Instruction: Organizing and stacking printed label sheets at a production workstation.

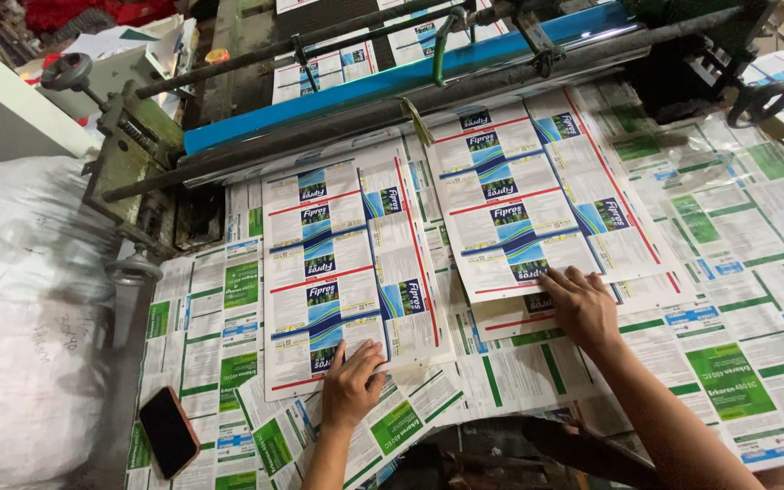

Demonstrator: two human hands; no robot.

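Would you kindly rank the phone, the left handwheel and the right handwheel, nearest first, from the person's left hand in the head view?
From the left hand:
1. Phone, just to its left at the table's near edge.
2. Left handwheel, far back on the left of the machine.
3. Right handwheel, across the sheets at the far right.

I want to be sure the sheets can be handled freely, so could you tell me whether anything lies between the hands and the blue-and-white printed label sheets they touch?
Nothing visible does. The left hand rests flat on the left blue-and-white printed sheet, and the right hand rests on the right printed sheet. The black phone lies apart, to the left.
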